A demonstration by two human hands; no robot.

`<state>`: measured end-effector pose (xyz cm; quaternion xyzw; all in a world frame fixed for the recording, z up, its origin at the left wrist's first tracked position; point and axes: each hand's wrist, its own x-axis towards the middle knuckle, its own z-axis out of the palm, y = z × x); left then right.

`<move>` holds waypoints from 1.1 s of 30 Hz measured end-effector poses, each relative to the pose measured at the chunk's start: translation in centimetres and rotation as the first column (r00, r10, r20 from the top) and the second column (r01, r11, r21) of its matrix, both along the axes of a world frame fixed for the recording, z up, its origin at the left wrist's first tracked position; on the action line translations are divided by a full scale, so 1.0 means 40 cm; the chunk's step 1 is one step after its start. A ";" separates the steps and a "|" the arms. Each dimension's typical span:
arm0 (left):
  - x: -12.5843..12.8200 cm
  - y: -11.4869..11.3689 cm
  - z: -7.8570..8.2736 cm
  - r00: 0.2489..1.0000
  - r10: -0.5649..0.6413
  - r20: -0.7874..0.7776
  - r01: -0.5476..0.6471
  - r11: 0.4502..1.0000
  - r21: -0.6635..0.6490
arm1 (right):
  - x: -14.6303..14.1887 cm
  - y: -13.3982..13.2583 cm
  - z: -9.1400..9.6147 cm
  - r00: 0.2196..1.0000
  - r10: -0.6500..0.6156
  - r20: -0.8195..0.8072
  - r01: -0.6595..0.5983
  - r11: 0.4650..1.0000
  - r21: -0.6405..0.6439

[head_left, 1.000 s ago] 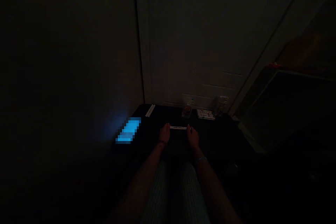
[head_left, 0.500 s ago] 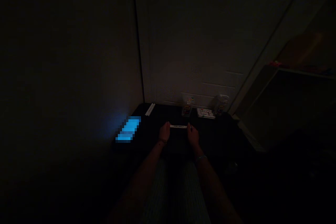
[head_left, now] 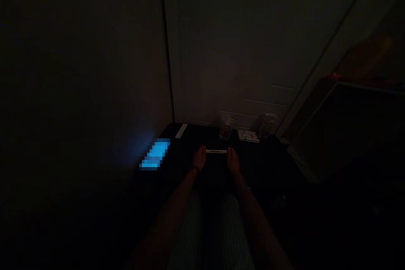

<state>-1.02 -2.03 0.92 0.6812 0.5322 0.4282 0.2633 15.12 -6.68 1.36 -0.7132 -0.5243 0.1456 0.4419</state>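
A slim white marker (head_left: 216,151) with dark print along its barrel lies level between my two hands, above the dark table. My left hand (head_left: 199,158) is closed round its left end. Round the right end, the fingers of my right hand (head_left: 233,160) are closed too. Both tips of the marker are hidden by my fingers. Two similar white markers (head_left: 181,130) lie side by side at the table's back left. Dim light blurs the finer detail.
A clear container (head_left: 226,128) with coloured contents stands near the wall. Right of it are a flat pack of white markers (head_left: 248,136) and another clear container (head_left: 267,125). A glowing blue, pixelated screen (head_left: 155,154) lies at the left of the dark table (head_left: 268,162).
Both hands still hold the marker in nearly the same place. At the right end, my fingers have shifted slightly, and a dark tip seen there before no longer shows.
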 end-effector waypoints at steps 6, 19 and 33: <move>0.000 -0.001 -0.001 1.000 -0.001 0.025 0.001 1.000 0.008 | -0.002 -0.009 0.010 1.000 0.019 -0.006 -0.019 1.000 0.000; 0.000 -0.010 0.009 0.998 -0.011 0.055 0.008 0.999 0.051 | -0.004 -0.018 0.023 1.000 -0.024 -0.010 0.025 1.000 0.013; 0.004 -0.006 0.002 0.994 -0.045 0.100 0.039 0.997 0.061 | 0.002 -0.007 0.004 1.000 -0.023 0.020 0.024 0.999 -0.031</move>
